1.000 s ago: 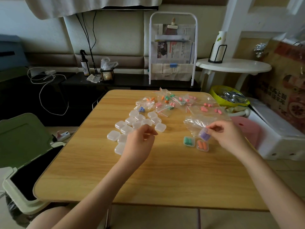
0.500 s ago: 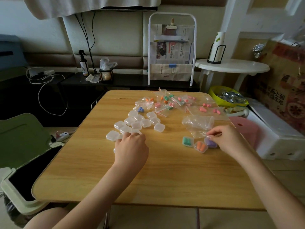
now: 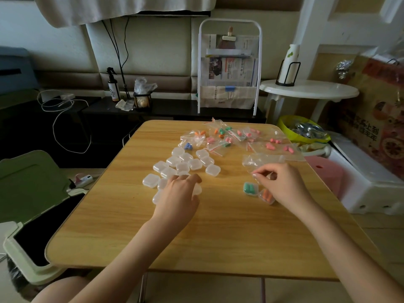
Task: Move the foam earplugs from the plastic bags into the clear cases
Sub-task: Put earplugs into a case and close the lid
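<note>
Several empty clear cases point(image 3: 213, 169) lie clustered mid-table. My left hand point(image 3: 178, 194) is down on the near side of the cluster, fingers curled over one clear case point(image 3: 196, 190). Two shut cases lie to the right, one with green earplugs point(image 3: 249, 188) and one with orange earplugs point(image 3: 267, 196). My right hand point(image 3: 283, 184) is just above them and pinches the edge of an empty plastic bag point(image 3: 261, 160) between thumb and forefinger. It hides the case with purple earplugs. Small bags of earplugs point(image 3: 228, 136) lie across the far part of the wooden table point(image 3: 218, 232).
An open green-lidded bin point(image 3: 28, 193) stands at the table's left. A pink stool point(image 3: 325, 173), a white box point(image 3: 371, 178) and a yellow bowl point(image 3: 284, 125) crowd the right side. A white paper rack point(image 3: 229, 66) stands behind the table.
My right hand set the purple-earplug case down beside the orange one, then moved onto the empty bag. My left hand came down onto the empty cases.
</note>
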A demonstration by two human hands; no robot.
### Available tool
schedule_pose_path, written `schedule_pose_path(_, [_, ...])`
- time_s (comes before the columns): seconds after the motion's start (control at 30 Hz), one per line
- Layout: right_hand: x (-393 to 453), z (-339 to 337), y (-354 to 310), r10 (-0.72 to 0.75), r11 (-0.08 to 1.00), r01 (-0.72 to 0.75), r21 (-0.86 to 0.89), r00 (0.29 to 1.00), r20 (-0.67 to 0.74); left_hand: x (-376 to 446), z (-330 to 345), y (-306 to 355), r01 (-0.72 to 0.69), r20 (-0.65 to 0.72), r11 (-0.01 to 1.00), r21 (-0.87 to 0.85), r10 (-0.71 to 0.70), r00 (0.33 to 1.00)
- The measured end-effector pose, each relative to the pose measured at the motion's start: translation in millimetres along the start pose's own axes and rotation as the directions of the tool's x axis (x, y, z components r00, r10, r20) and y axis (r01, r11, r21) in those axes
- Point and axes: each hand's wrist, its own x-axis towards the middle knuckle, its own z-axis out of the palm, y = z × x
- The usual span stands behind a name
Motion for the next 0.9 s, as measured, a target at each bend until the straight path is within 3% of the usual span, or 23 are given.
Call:
schedule_pose_path(0.1, [-3.4, 11.5, -15.0, -0.057, 0.995, 0.049, 0.086, 0.994, 0.088, -0.1, -1.5, 5.9, -0.019, -0.051, 0.997, -0.080, 0.015, 0.999])
schedule_pose_path(0.23, [-1.1, 24.8, -20.8, -0.115, 0.993, 0.113, 0.020, 0.982, 0.150, 0.6, 3.8, 7.4, -0.064, -0.052, 0.986, -0.151, 0.056, 0.997])
schedule_pose_path(0.47, [31.8, 40.0, -22.1, -0.131, 0.987, 0.137, -0.080, 0.988, 0.081, 3.3, 4.0, 17.1, -0.068, 0.039, 0.993, -0.096, 0.072, 0.997])
schedule_pose_path(0.57, [56.0, 53.9, -26.0, -0.138, 0.965, 0.164, -0.207, 0.981, 0.134, 6.9, 2.4, 18.5, -0.103, 0.059, 0.992, -0.079, 0.107, 0.992])
schedule_pose_path(0.77, [109.3, 84.6, -37.0, -0.207, 0.851, 0.234, -0.470, 0.972, 0.109, 17.2, 4.4, 14.5, -0.102, 0.124, 0.991, -0.088, 0.112, 0.986])
schedule_pose_path(0.9, [121.5, 99.0, -35.4, -0.162, 0.776, 0.198, -0.599, 0.980, 0.115, 24.3, 7.1, 9.2, -0.135, 0.138, 0.989, -0.057, 0.142, 0.980])
